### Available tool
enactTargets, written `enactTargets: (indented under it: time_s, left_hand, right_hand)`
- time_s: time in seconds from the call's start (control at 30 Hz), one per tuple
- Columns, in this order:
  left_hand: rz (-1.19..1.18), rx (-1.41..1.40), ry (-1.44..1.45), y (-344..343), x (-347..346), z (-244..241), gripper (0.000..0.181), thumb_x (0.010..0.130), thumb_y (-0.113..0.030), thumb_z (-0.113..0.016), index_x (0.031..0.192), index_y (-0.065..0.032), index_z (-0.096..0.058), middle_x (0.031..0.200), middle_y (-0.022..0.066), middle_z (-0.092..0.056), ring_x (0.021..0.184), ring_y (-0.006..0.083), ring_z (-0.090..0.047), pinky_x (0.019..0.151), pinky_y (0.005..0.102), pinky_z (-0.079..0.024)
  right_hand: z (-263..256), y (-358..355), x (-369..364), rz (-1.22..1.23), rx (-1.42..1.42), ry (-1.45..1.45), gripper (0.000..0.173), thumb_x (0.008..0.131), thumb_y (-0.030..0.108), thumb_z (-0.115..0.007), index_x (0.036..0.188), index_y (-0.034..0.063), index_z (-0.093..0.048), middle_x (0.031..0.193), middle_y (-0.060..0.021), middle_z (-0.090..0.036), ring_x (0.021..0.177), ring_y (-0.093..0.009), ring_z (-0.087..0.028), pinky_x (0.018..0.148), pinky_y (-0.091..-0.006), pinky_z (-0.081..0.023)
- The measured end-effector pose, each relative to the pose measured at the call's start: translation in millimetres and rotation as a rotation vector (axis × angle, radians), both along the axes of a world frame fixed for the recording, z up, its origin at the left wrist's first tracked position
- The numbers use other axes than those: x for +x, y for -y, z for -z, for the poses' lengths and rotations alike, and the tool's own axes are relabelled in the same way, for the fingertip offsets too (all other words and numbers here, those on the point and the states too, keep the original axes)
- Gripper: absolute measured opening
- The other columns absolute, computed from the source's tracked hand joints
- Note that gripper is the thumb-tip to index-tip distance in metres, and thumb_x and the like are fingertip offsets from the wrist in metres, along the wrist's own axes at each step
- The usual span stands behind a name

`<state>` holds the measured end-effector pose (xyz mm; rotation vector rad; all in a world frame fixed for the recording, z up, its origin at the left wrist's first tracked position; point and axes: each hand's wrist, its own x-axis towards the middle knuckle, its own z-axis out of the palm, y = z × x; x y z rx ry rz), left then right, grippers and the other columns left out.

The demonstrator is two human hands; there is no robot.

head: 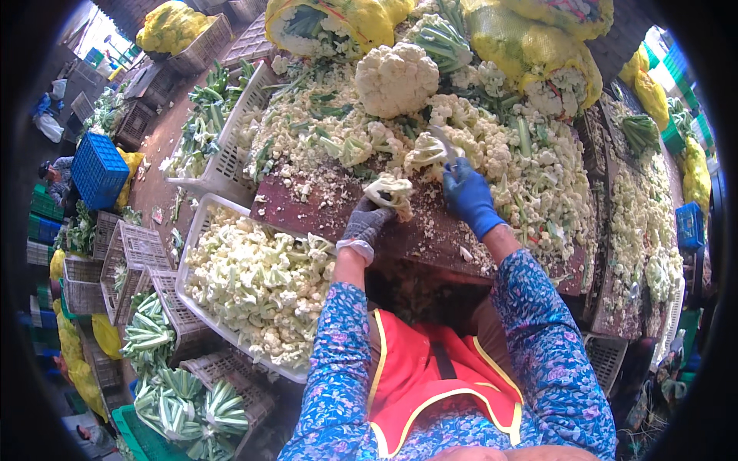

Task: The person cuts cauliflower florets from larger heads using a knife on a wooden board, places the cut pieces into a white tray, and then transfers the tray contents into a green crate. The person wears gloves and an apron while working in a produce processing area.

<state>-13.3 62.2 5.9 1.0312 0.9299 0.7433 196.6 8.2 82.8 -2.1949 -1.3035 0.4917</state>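
Note:
My left hand [369,220], in a grey glove, grips a cut piece of cauliflower [390,190] above the front of the reddish-brown table [305,201]. In a blue glove, my right hand [468,193] holds a knife [445,144], its blade pointing up and away from me. Beside the blade lies another cauliflower piece [425,152]; whether the two touch I cannot tell. A whole cauliflower head [396,80] rests farther back on a heap of florets and crumbs [340,104]. More loose florets [536,178] cover the table to the right.
On my left stands a white tub [193,276] full of florets [259,282]. Behind it is a white crate [230,152] with leafy trimmings. Yellow net sacks [519,49] of cauliflower line the table's back. Trimmed cauliflower stalks [179,403] sit at lower left. A person [57,176] is beside a blue crate [99,170].

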Motion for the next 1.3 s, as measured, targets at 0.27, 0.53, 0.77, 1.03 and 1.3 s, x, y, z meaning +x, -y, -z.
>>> enactTargets:
  time_s: [0.27,0.53,0.77,1.03,1.3]
  left_hand:
    - [-0.017,0.521,-0.529,0,-24,-1,0.077,0.074,-0.005,-0.067,0.145,0.0005,-0.036,0.142,0.0193,-0.047,0.133,0.0265,-0.043,0.110,0.0327,-0.034]
    - [0.076,0.379,-0.723,7,-17,-1,0.034,0.082,-0.022,-0.066,0.113,-0.0086,-0.067,0.111,0.0170,-0.067,0.105,0.0323,-0.064,0.093,0.0390,-0.048]
    - [0.139,0.376,-0.827,21,-4,-14,0.041,0.080,-0.028,-0.066,0.114,-0.0053,-0.065,0.111,0.0198,-0.067,0.105,0.0356,-0.063,0.091,0.0417,-0.048]
    - [0.169,0.401,-0.910,43,16,-20,0.042,0.080,-0.035,-0.066,0.113,-0.0088,-0.066,0.105,0.0201,-0.068,0.100,0.0369,-0.064,0.086,0.0431,-0.050]
    - [0.070,0.373,-0.982,58,26,-23,0.037,0.079,-0.036,-0.066,0.101,-0.0061,-0.067,0.098,0.0222,-0.068,0.094,0.0410,-0.064,0.083,0.0467,-0.050]
  right_hand:
    - [46,50,-52,-0.319,-0.034,0.069,0.017,0.090,0.025,-0.056,0.099,0.0107,-0.055,0.077,-0.0206,-0.066,0.073,-0.042,-0.065,0.067,-0.0509,-0.051]
    - [33,76,-50,-0.243,0.084,0.031,0.020,0.089,0.025,-0.060,0.105,0.0132,-0.055,0.079,-0.0176,-0.066,0.072,-0.040,-0.065,0.063,-0.0504,-0.051]
    - [55,132,-70,-0.157,-0.005,0.181,0.025,0.089,0.027,-0.061,0.107,0.0107,-0.056,0.083,-0.0173,-0.067,0.072,-0.039,-0.066,0.063,-0.0488,-0.052]
    - [71,118,-61,-0.168,-0.143,0.256,0.015,0.089,0.021,-0.054,0.098,0.0085,-0.055,0.079,-0.0189,-0.067,0.070,-0.038,-0.067,0.061,-0.0501,-0.052]
    - [47,177,-46,-0.073,-0.345,0.196,0.016,0.090,0.023,-0.054,0.096,0.0088,-0.054,0.080,-0.0198,-0.066,0.068,-0.040,-0.066,0.061,-0.0501,-0.051]
